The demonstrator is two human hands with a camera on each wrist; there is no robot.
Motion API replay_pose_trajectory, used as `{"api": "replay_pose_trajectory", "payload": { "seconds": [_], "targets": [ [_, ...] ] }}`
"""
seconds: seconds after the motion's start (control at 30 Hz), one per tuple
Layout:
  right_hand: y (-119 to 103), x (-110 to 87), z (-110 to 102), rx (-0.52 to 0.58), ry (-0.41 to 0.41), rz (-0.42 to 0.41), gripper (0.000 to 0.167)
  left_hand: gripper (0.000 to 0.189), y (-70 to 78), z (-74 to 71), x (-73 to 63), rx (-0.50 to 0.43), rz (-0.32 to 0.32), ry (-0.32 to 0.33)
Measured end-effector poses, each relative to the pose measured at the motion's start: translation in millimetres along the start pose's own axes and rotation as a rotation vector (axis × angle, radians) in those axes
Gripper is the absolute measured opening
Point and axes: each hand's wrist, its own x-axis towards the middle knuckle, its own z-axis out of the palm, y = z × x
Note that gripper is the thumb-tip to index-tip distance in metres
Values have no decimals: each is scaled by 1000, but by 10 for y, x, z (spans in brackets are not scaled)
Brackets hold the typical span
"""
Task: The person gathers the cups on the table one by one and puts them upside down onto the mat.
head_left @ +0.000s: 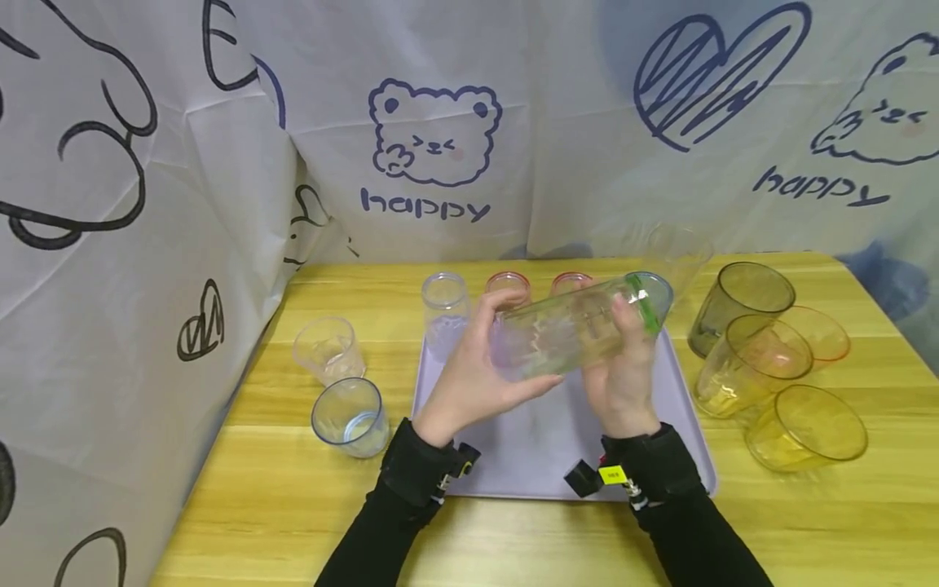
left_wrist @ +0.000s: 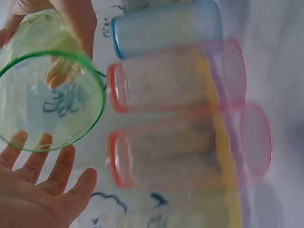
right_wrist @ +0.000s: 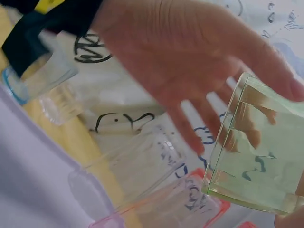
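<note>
Green-tinted tumbler [head_left: 561, 326]: suspended slantwise above the lavender tray [head_left: 528, 461]. Right hand [head_left: 622, 379]: thumb and fingers grip its right end from opposite sides. Left hand [head_left: 469, 367]: thumb and widely spread fingers hold the other end; firmness cannot be determined. Along the tray's far side: two red-rimmed tumblers [left_wrist: 166, 159] between a clear tumbler [head_left: 445, 314] and a blue-rimmed tumbler [left_wrist: 166, 29]. On the wood-grain table [head_left: 257, 522], right of the tray: smoke-grey tumbler [head_left: 737, 306], yellow tumbler [head_left: 803, 432].

"happy" [head_left: 425, 205] twice on white cloth [head_left: 575, 163], yellow label [head_left: 612, 474] on right wristband [head_left: 663, 465] illegible
</note>
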Motion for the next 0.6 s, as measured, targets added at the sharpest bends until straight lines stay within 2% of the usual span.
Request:
{"api": "replay_pose_trajectory", "payload": {
  "seconds": [0.2, 0.3, 0.4, 0.47, 0.6],
  "targets": [
    [128, -14, 28, -80, -122, -107, 21, 97, 112, -284, -109, 233, -56, -41],
    [201, -27, 52, -151, -196, -175, 26, 95, 165, -442, -149, 330, -66, -80],
    [292, -63, 68, -292, -213, -232, 31, 94, 204, -608, -168, 438, -60, -132],
    [356, -98, 85, -396, -221, -244, 32, 96, 221, -723, -168, 513, -63, -170],
    [492, -149, 136, -606, -227, -256, 43, 100, 257, -955, -132, 628, -88, -244]
  ]
}}
